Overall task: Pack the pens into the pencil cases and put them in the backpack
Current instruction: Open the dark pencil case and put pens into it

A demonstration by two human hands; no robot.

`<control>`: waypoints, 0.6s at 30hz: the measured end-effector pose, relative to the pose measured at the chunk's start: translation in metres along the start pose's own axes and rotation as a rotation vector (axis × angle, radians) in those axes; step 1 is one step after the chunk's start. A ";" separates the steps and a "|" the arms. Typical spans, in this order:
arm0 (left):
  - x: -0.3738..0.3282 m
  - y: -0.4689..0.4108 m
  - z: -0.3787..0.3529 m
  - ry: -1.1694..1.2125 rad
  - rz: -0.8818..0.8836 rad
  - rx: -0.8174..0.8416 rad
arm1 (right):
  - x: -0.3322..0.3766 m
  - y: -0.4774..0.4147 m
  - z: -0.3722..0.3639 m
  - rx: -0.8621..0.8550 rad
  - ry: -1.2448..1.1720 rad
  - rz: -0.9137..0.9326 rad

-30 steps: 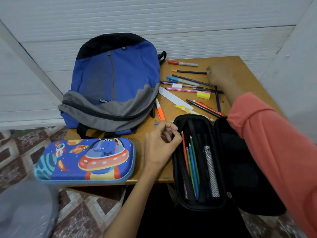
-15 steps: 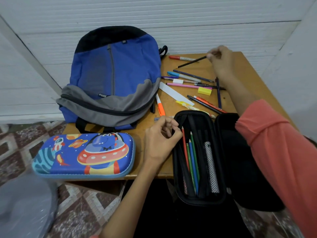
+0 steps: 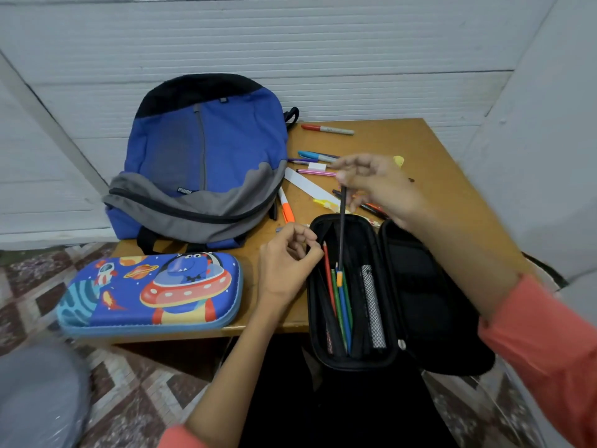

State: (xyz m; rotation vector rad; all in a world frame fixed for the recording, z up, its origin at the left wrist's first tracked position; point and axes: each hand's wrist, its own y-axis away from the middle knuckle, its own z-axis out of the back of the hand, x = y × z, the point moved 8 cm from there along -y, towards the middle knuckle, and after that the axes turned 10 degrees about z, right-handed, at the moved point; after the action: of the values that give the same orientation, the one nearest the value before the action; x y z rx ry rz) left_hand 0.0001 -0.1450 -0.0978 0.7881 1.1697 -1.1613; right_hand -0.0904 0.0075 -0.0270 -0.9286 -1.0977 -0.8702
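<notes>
An open black pencil case (image 3: 391,354) hangs over the table's front edge with several coloured pencils inside. My right hand (image 3: 378,185) holds a thin black pencil (image 3: 341,227) upright over the case, its lower end among the pencils. The fingers of my left hand (image 3: 287,263) pinch the case's left rim. A closed blue pencil case (image 3: 151,294) with a spaceship picture lies at the front left. A zipped blue and grey backpack (image 3: 200,163) lies at the back left. Several loose pens (image 3: 318,155) lie beyond the black case, some hidden by my right hand.
On the wooden table (image 3: 429,163) lie a red-capped marker (image 3: 326,129), an orange highlighter (image 3: 286,208), a white ruler (image 3: 307,185), a white eraser (image 3: 316,166) and a yellow eraser (image 3: 399,161). White walls close in behind and on the right. Tiled floor lies below left.
My right hand lifted a black pencil from the far side of the table and brought it back over the open black case, turning it upright. My left hand stayed on the rim.
</notes>
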 end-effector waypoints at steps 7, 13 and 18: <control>0.000 0.000 0.000 -0.013 0.014 -0.010 | -0.024 0.044 -0.029 0.230 0.303 -0.105; 0.000 0.000 0.001 -0.024 0.023 -0.017 | -0.021 0.048 -0.025 0.246 0.657 0.023; -0.001 0.000 0.001 -0.032 0.024 -0.014 | -0.021 0.050 -0.032 0.242 0.841 0.082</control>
State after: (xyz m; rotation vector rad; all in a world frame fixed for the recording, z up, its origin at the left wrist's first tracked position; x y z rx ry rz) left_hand 0.0005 -0.1460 -0.0965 0.7680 1.1378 -1.1410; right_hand -0.0386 -0.0018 -0.0623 -0.3281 -0.4141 -0.9072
